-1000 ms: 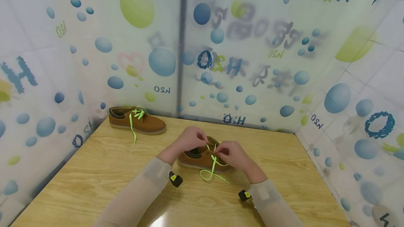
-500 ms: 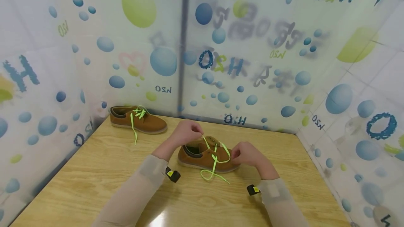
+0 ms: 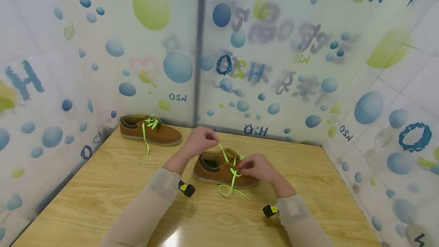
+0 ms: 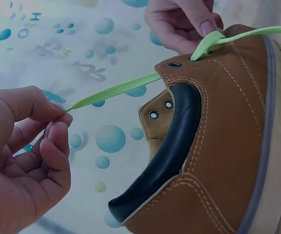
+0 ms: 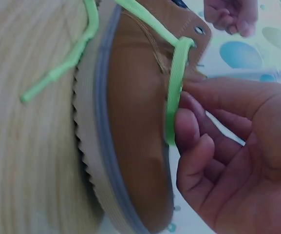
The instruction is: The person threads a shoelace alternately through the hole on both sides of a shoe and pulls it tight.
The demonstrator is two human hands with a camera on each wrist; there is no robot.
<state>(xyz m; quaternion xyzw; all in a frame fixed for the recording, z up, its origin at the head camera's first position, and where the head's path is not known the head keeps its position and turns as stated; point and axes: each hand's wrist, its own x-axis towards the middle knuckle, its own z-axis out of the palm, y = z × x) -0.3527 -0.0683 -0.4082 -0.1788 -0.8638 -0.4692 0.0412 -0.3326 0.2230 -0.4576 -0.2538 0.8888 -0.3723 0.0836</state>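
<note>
A brown lace-up shoe [image 3: 209, 174] with a pale sole stands on the table, toe to the right. Its bright green shoelace [image 4: 113, 91] runs through the eyelets, and one loose end lies looped on the tabletop. Beyond the heel collar, my left hand [image 3: 202, 140] pinches the lace between thumb and forefinger, drawing it straight from the shoe. At the front of the lacing, my right hand [image 5: 242, 146] has thumb and curled fingers against a green strand and appears to pinch it; the exact contact is partly hidden. Two bare eyelets show on the far flap in the left wrist view.
A second brown shoe [image 3: 166, 134] with green laces stands at the table's back left corner. The wooden table [image 3: 219, 222] meets bubble-patterned curtains [image 3: 178, 102] at the back and sides. A small black camera [image 3: 186, 188] is on each wrist.
My left hand has moved left and up with the lace, stretching it straight. My right hand went right towards the toe, drawing out a loop, then came back to the lacing. The shoe barely shifted.
</note>
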